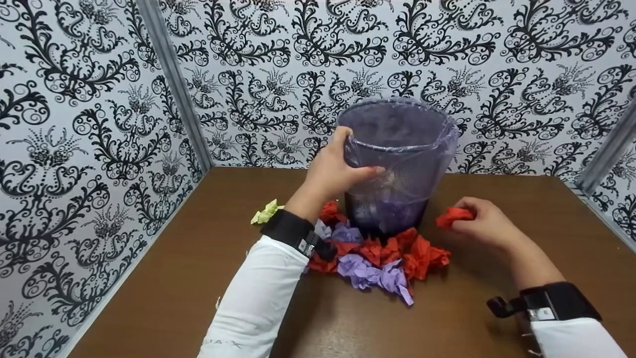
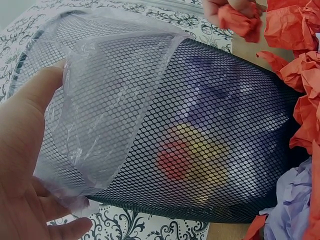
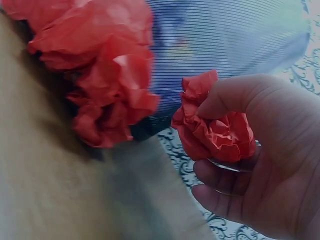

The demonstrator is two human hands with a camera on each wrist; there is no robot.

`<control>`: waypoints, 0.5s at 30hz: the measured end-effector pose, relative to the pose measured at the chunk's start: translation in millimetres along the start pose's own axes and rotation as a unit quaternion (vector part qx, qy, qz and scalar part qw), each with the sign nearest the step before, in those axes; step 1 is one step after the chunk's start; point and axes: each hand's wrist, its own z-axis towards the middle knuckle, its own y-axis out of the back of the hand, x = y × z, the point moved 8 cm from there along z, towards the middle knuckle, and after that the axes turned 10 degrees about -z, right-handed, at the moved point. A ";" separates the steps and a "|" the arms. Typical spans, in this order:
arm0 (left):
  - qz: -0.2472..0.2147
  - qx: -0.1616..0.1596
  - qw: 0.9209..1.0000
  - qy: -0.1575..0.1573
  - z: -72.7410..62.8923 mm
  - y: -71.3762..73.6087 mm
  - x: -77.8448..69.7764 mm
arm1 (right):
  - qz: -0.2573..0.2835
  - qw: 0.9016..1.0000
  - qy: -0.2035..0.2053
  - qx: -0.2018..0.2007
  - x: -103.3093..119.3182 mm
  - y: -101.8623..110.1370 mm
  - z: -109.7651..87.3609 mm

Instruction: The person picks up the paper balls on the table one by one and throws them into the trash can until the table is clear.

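Note:
A dark mesh waste bin (image 1: 387,199) with a clear plastic liner (image 1: 397,159) folded over its rim stands tilted on the table. My left hand (image 1: 334,169) grips its upper left side, thumb across the liner. Through the mesh in the left wrist view, red, yellow and purple shapes (image 2: 175,160) show inside. To the right of the bin, my right hand (image 1: 484,223) pinches a crumpled red paper ball (image 3: 215,130) between thumb and fingers, above the table. Crumpled red paper (image 1: 417,253) and purple paper (image 1: 360,272) lie heaped around the bin's base.
A yellow-green crumpled paper (image 1: 267,212) lies left of the bin, beside the left wrist. The brown wooden table (image 1: 198,278) meets patterned wall panels (image 1: 248,99) at the back and left. A pale purple piece (image 1: 322,229) sits partly behind the left wrist strap.

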 end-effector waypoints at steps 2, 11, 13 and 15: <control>-0.002 0.001 1.000 0.003 -0.3 0.4 0.7 | 0.001 1.000 0.001 -0.010 -0.6 8.7 0.3; -0.001 0.000 1.000 0.006 0.3 0.9 1.2 | 0.013 0.998 -0.014 -0.065 6.5 58.8 -7.9; -0.002 0.000 1.000 0.007 0.3 0.2 1.3 | 0.021 0.996 -0.016 -0.089 11.3 71.1 -12.0; -0.001 0.000 1.000 0.009 -0.2 -0.8 1.4 | 0.027 0.993 -0.015 -0.114 17.8 83.2 -17.0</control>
